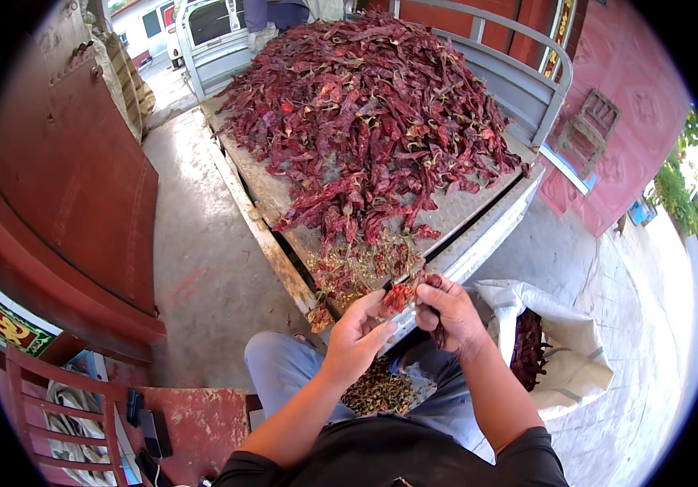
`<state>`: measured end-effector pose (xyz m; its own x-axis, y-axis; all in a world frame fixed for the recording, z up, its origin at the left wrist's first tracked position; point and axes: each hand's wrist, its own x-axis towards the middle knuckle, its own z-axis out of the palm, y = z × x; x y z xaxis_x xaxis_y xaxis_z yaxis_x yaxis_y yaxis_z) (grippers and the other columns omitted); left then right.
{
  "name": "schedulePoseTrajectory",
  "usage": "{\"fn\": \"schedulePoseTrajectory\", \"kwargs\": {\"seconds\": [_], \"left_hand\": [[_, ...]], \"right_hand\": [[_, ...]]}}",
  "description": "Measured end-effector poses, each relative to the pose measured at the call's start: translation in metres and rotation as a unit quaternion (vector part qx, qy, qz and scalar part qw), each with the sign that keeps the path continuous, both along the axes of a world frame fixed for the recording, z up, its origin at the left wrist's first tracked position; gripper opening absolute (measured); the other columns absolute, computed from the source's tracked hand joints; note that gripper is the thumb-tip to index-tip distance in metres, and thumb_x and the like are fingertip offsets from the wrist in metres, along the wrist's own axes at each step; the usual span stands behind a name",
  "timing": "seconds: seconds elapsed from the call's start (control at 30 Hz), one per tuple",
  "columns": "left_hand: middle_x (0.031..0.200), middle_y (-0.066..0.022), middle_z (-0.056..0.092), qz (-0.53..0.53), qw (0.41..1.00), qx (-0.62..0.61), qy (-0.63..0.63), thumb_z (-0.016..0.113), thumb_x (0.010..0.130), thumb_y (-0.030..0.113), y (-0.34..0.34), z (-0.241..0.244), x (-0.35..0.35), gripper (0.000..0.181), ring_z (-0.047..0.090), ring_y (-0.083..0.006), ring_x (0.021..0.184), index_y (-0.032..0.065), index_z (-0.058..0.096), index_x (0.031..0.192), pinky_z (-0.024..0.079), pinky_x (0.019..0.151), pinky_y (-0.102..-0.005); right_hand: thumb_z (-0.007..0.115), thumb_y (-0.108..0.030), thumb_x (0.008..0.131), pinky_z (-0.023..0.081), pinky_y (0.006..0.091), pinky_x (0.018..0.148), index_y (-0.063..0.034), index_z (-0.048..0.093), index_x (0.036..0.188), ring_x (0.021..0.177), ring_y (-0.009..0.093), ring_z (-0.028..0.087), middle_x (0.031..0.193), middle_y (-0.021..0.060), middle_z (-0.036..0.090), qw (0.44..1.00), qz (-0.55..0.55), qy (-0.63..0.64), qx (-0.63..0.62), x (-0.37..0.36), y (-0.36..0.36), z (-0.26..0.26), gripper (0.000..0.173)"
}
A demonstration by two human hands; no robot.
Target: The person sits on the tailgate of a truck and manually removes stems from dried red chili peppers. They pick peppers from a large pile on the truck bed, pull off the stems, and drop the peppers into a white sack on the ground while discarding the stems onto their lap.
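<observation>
Over the near edge of a flat cart bed (464,198), my two hands are close together. My left hand (360,333) has its fingertips on one side of a torn, bright red dried chili piece (398,298). My right hand (449,310) pinches the other side of that piece and also holds darker dried chilies, partly hidden by the fingers. A large heap of dried red chilies (367,103) covers the bed in front of me. Loose seeds and chili scraps (364,268) lie between the heap and my hands.
An open white woven sack (574,365) with dark dried chilies (528,350) stands at my right. Stems and scraps (382,389) lie between my legs. A red wooden chair (66,414) and a red surface with phone-like objects (155,433) are at lower left. Metal rails (522,91) border the cart.
</observation>
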<state>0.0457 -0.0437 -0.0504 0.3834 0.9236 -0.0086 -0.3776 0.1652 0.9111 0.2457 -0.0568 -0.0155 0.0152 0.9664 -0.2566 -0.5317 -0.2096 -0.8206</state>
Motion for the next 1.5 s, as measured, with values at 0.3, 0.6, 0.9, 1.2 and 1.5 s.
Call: {"fn": "schedulePoseTrajectory", "kwargs": {"seconds": [0.3, 0.6, 0.9, 1.2, 1.5], "left_hand": [[0.102, -0.0053, 0.073, -0.038, 0.967, 0.184, 0.171, 0.073, 0.099, 0.007, 0.002, -0.011, -0.009, 0.026, 0.067, -0.0115, 0.084, -0.0026, 0.069, 0.123, 0.055, 0.076, -0.0259], [0.085, -0.0163, 0.069, -0.079, 0.861, 0.317, 0.389, 0.078, 0.094, 0.014, -0.015, 0.005, -0.012, 0.016, 0.069, -0.0243, 0.07, 0.0008, 0.07, 0.097, 0.052, 0.064, -0.0345], [0.073, -0.0147, 0.062, -0.044, 0.856, 0.403, 0.322, 0.076, 0.094, 0.012, -0.021, -0.007, 0.006, 0.017, 0.063, -0.035, 0.065, 0.0039, 0.063, 0.085, 0.049, 0.058, -0.042], [0.069, -0.0119, 0.058, -0.031, 0.737, 0.554, 0.386, 0.076, 0.088, 0.009, -0.021, -0.005, 0.026, 0.027, 0.062, -0.0349, 0.063, 0.0078, 0.052, 0.074, 0.047, 0.056, -0.0458], [0.077, -0.0073, 0.07, -0.108, 0.774, 0.442, 0.44, 0.083, 0.084, 0.019, -0.028, -0.047, -0.022, 0.017, 0.068, -0.0325, 0.069, 0.0086, 0.071, 0.091, 0.053, 0.06, -0.0411]], "right_hand": [[0.071, -0.021, 0.101, 0.036, 0.0229, 0.051, -0.0061, 0.068, 0.114, 0.06, 0.003, 0.047, 0.078, -0.0058, 0.058, 0.968, 0.076, -0.236, 0.024, -0.026, -0.056, -0.014, 0.02], [0.069, -0.014, 0.101, 0.039, 0.0239, 0.05, -0.0064, 0.071, 0.105, 0.057, 0.006, 0.05, 0.076, -0.0031, 0.06, 0.998, 0.017, -0.06, -0.015, -0.018, -0.068, -0.042, 0.009], [0.066, -0.005, 0.097, 0.039, 0.0268, 0.046, -0.0046, 0.068, 0.099, 0.051, 0.011, 0.049, 0.071, 0.0023, 0.06, 0.964, -0.08, 0.246, -0.056, -0.028, -0.075, -0.061, 0.002], [0.066, -0.006, 0.099, 0.039, 0.0244, 0.044, -0.0053, 0.067, 0.099, 0.05, 0.008, 0.048, 0.07, -0.0003, 0.057, 0.957, -0.221, 0.17, -0.081, -0.018, -0.073, -0.052, 0.0], [0.064, -0.011, 0.099, 0.038, 0.0252, 0.048, -0.0108, 0.059, 0.092, 0.051, 0.007, 0.044, 0.069, -0.0046, 0.052, 0.905, -0.417, -0.087, -0.002, 0.145, -0.122, -0.046, 0.009]]}}
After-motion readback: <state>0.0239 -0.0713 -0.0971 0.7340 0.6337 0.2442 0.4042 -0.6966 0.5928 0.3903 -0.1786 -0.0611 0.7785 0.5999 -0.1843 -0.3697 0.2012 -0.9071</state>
